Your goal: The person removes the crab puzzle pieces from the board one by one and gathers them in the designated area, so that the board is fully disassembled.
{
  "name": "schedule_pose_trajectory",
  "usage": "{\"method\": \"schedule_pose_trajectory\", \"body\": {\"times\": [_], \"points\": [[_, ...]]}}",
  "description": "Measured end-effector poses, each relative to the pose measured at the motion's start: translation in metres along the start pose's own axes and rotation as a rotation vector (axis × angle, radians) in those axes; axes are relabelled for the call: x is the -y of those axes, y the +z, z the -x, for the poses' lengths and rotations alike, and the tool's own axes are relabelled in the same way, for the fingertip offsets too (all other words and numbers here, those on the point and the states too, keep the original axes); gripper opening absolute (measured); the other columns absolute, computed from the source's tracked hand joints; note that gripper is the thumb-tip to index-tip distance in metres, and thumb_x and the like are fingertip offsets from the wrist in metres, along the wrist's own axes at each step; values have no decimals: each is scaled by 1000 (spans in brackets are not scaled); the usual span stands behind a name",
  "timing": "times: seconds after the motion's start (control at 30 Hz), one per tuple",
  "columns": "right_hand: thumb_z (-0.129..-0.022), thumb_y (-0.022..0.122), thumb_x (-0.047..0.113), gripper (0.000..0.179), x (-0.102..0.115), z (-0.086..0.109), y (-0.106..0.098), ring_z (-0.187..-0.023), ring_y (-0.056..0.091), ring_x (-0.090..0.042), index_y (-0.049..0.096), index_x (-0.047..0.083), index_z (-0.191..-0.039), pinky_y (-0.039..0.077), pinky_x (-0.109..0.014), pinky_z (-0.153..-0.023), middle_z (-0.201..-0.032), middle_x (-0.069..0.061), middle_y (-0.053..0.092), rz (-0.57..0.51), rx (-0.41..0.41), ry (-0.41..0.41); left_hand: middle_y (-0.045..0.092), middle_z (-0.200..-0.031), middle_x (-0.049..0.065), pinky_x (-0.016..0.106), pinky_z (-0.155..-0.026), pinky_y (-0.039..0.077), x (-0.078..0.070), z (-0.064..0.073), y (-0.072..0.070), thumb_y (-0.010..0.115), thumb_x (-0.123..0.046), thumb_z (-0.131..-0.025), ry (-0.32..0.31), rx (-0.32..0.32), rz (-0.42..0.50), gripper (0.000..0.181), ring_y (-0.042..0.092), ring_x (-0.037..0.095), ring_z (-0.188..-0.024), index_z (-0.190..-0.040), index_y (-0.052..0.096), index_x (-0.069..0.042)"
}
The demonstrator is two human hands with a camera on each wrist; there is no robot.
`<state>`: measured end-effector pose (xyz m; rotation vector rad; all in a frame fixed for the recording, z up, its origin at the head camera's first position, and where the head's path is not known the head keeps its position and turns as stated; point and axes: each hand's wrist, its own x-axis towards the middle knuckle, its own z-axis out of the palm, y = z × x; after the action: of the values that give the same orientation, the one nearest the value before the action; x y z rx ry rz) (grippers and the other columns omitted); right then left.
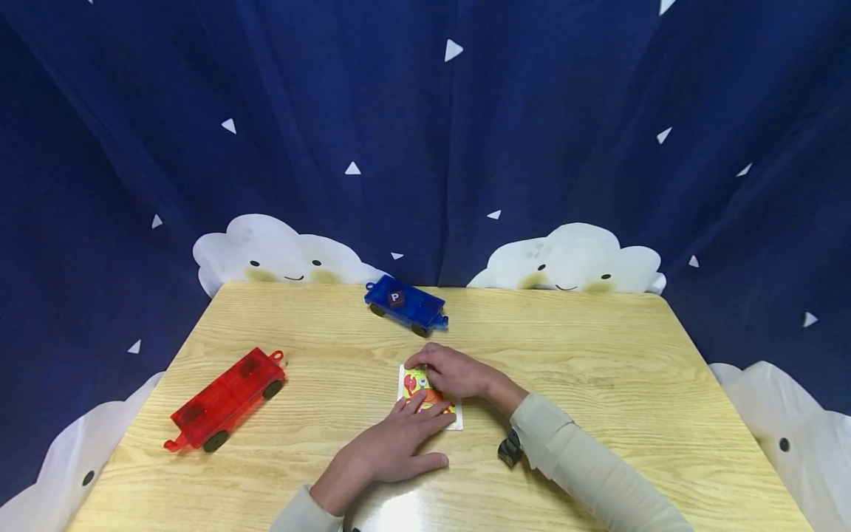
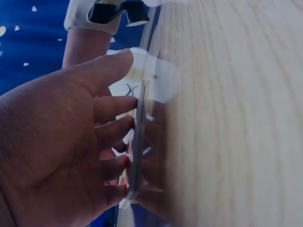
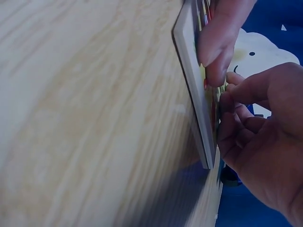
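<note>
A small flat square board (image 1: 405, 382) with a white border and a red crab picture lies on the wooden table. My left hand (image 1: 392, 449) rests its spread, fairly straight fingertips on the board's near part, thumb held apart. In the left wrist view, the left fingers (image 2: 112, 135) touch the board's face. Over the board's far right part is my right hand (image 1: 455, 372), fingers bent. From the right wrist view, the right hand (image 3: 270, 127) has thumb and fingertips drawn together against the picture side. Whatever lies between those fingertips is hidden.
To the left stands a red toy wagon (image 1: 226, 395) with black wheels and hitches. A blue toy wagon (image 1: 415, 303), carrying a small dark tile marked P (image 1: 396, 298), stands near the table's back edge. Behind hangs a dark blue curtain (image 1: 399, 111) with clouds.
</note>
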<state>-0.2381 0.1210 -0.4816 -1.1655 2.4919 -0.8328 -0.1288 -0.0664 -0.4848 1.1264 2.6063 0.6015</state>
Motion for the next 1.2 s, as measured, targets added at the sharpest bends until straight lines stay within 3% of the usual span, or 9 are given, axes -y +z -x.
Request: {"method": "schedule_pose_trajectory", "body": {"times": [0.23,0.47,0.67,0.8,1.2], "points": [[-101,50,-3,35,-1,1,1,-112,57,-19,69,5,-129,46,-38,-102,-120,-5,63,-42,-54,-4,41,-161,3,59,-118,26,-1,1,0,59,-46,-103,12,-16,-18,62,20,35,-153,-156,48,-15],[-103,53,5,29,-2,-1,2,-108,58,-14,71,9,-126,48,-34,-97,-121,-1,66,-78,-83,-3,40,-162,2,59,-118,25,-1,2,2,59,-44,-103,12,-16,-18,62,20,34,-154,-156,48,-15],[-103,59,6,19,-3,-3,7,-90,59,-13,73,10,-114,51,-31,-83,-106,1,70,-112,-182,-32,37,-164,1,59,-119,23,0,3,3,58,-43,-103,0,-9,-13,62,18,33,-154,-157,46,-16],[-103,60,7,17,1,-4,8,-88,57,-12,74,11,-111,50,-29,-81,-103,2,70,-102,-213,-34,37,-163,1,59,-119,22,-1,3,3,59,-42,-102,-5,-15,-12,63,18,33,-154,-158,45,-16],[-103,61,6,17,1,13,-15,-89,59,-13,76,8,-110,52,-31,-82,-103,4,70,-143,-252,29,34,-165,1,61,-118,22,-1,2,3,62,-39,-101,-10,1,-8,63,18,35,-154,-157,45,-16]]}}
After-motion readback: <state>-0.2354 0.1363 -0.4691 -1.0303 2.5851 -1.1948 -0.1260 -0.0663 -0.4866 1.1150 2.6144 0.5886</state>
